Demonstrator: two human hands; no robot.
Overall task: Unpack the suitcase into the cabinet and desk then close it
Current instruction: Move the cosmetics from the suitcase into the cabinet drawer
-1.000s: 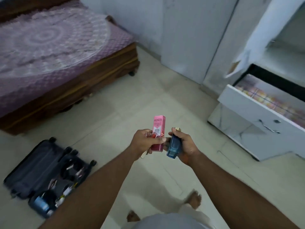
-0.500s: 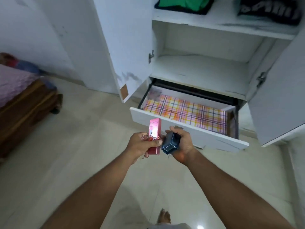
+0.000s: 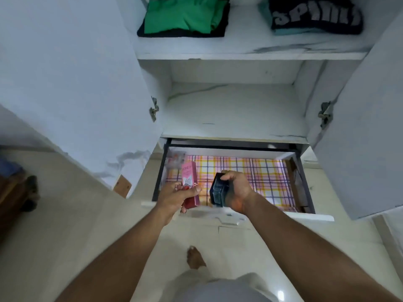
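Pink carton (image 3: 190,184) gripped in left hand (image 3: 175,198), dark blue bottle (image 3: 218,191) clasped in right hand (image 3: 238,192); both held over open drawer (image 3: 322,217) front edge.

Wooden bed frame (image 3: 13,192) far left of fingers (image 3: 192,189); pale tiled floor (image 3: 65,236) below & left of them; plaid liner sheet (image 3: 261,171) just beyond.

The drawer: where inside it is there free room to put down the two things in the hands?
The drawer shows bare checked liner from its middle to its right wall. Its back left corner holds a blurred packet, next to the pink box in the left hand.
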